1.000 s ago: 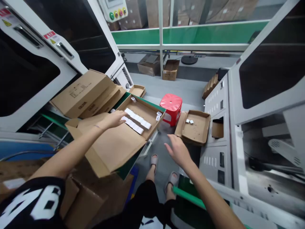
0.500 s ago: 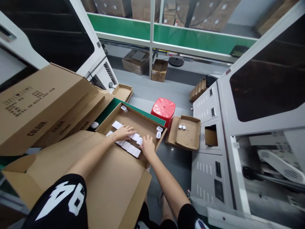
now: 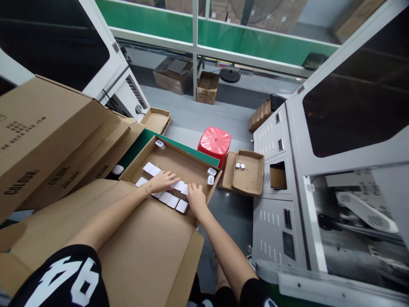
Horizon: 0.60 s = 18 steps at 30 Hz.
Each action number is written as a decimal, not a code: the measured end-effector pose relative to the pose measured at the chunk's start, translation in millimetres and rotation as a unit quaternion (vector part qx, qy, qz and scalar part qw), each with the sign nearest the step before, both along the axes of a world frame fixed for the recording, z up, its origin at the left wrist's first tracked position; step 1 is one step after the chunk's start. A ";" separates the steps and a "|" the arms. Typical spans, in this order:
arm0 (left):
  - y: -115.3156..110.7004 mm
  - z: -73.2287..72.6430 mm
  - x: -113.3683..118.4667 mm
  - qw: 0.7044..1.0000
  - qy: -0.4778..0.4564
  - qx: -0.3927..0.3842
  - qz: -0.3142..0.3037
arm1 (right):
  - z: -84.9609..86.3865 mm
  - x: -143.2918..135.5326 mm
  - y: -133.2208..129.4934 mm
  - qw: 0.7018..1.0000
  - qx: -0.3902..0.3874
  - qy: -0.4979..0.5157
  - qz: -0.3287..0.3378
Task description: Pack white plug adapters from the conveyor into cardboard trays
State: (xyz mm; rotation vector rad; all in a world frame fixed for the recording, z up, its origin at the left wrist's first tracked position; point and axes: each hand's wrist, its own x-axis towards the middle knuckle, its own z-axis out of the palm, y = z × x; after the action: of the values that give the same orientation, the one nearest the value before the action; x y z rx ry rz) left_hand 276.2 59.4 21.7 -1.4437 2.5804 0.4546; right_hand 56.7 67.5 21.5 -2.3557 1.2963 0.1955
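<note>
Head view: left hand point(image 3: 162, 182), fingers extended over white blocks point(image 3: 151, 169); right hand point(image 3: 196, 198), fingers bent at the row's end; both grips unclear; blocks in carton point(image 3: 182, 164), on desk point(image 3: 136, 150). Risk: uneven pressure might buckle the row.

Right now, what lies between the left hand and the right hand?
In the head view, white pieces of the farther row lie between the left hand and the right hand, inside the open carton.
</note>
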 end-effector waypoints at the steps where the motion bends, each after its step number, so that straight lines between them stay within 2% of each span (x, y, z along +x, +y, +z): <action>1: 0.1 -0.1 -0.8 1.000 -0.003 -0.001 -0.001 | -0.1 -0.3 -1.2 1.000 -0.003 -0.001 0.004; 7: 0.9 6.9 -4.7 0.999 -0.011 -0.025 0.032 | 6.5 -3.5 -13.9 0.999 -0.032 -0.022 0.025; 9: 2.8 16.6 -5.4 0.998 -0.018 -0.040 0.052 | 18.6 -8.6 -18.7 0.998 -0.043 -0.030 0.028; 11: 6.8 31.8 -9.6 0.996 -0.031 -0.054 0.068 | 39.7 -23.6 -21.0 0.998 -0.051 -0.034 0.024; 14: 15.0 63.2 -31.2 0.991 -0.028 -0.095 0.091 | 83.5 -78.2 -14.4 0.994 -0.079 -0.070 0.004; 16: 20.7 87.2 -60.9 0.988 -0.013 -0.125 0.092 | 113.2 -139.5 1.1 0.989 -0.106 -0.106 -0.018; 18: 28.5 111.6 -106.2 0.987 0.014 -0.139 0.073 | 136.8 -217.8 28.7 0.984 -0.121 -0.119 -0.058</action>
State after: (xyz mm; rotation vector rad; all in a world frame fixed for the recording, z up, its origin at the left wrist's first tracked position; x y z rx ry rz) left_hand 169.9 87.9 133.3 -1.7336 2.6557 0.1340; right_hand -161.1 96.2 158.3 -2.3997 1.3977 -0.2875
